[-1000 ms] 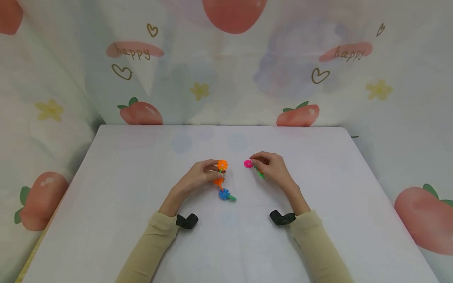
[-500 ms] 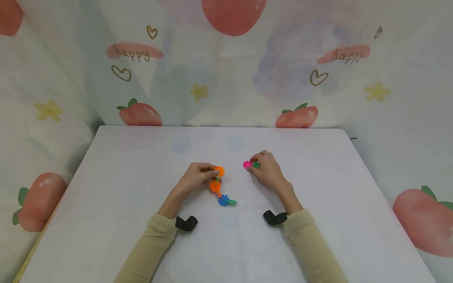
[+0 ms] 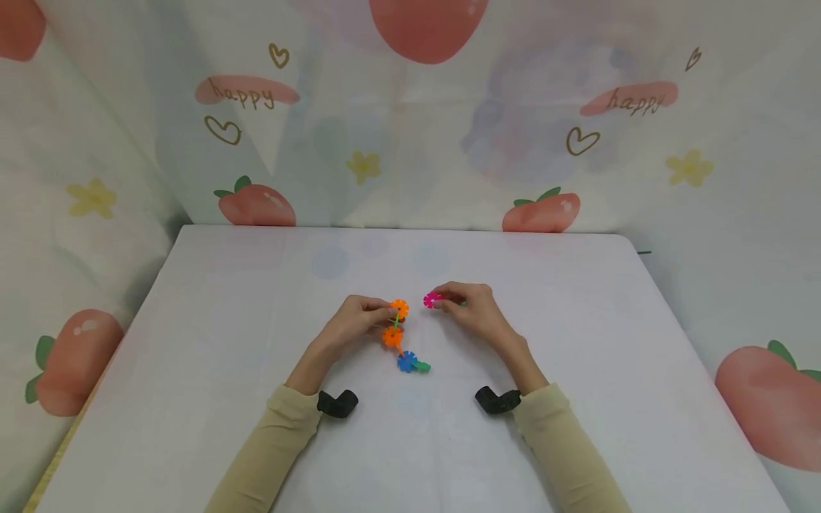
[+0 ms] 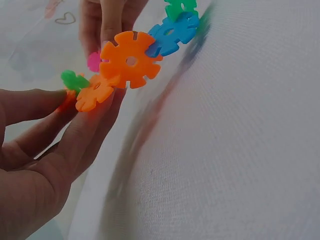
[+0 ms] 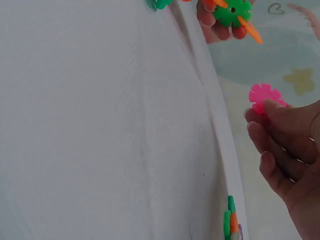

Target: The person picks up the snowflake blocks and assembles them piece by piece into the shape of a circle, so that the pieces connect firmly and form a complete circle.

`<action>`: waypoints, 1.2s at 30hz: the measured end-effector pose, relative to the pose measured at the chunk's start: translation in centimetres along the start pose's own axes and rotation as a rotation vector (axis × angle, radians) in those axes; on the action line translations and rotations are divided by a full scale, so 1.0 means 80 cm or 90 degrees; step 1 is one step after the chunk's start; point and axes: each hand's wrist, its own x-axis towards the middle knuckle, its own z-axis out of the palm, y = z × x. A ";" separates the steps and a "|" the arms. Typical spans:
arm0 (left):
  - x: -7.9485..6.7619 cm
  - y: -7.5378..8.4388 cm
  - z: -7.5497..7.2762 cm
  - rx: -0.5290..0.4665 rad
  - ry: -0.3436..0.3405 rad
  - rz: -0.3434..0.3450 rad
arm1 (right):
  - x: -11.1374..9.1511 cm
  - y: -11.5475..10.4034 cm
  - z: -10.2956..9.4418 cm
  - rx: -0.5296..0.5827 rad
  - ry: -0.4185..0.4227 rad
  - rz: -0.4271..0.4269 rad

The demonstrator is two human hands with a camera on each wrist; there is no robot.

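Note:
My left hand (image 3: 353, 319) pinches a chain of interlocking snowflake discs by its upper end. An orange disc (image 4: 131, 61), a blue disc (image 4: 172, 35) and a green disc (image 4: 181, 8) run away from the fingers; smaller green and orange ones sit at the fingertips. Toward the left hand's chain, a short gap away, my right hand (image 3: 473, 308) holds a pink snowflake disc (image 5: 266, 97) between thumb and fingers. A bit of green shows behind those fingers in the head view.
Green and orange pieces (image 5: 231, 220) show edge-on at the bottom of the right wrist view; whether they join the pink disc I cannot tell. A white cloth covers the table (image 3: 192, 356). A printed curtain (image 3: 410, 142) stands behind it.
My right hand has turned and moved left, bringing the pink disc nearer the left hand's chain. The left hand has shifted its hold to the chain's top, which sits slightly lower.

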 end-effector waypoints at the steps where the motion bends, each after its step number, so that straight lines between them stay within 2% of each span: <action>1: 0.000 0.000 0.000 0.001 0.001 -0.001 | 0.000 -0.002 0.001 0.005 -0.001 -0.005; 11: 0.002 -0.004 0.004 0.014 0.004 0.009 | -0.001 -0.014 0.011 0.063 0.003 -0.060; 17: 0.001 -0.004 0.004 0.010 0.000 0.004 | -0.001 -0.019 0.016 0.035 0.025 -0.116; 27: 0.003 -0.008 0.008 0.004 -0.032 0.035 | -0.001 -0.021 0.020 0.082 0.031 -0.169; 32: 0.004 -0.005 0.011 -0.008 -0.014 0.025 | 0.000 -0.019 0.016 0.063 0.018 -0.155; 36: 0.003 -0.002 0.009 -0.045 -0.020 0.015 | -0.002 -0.017 -0.003 0.016 -0.005 -0.077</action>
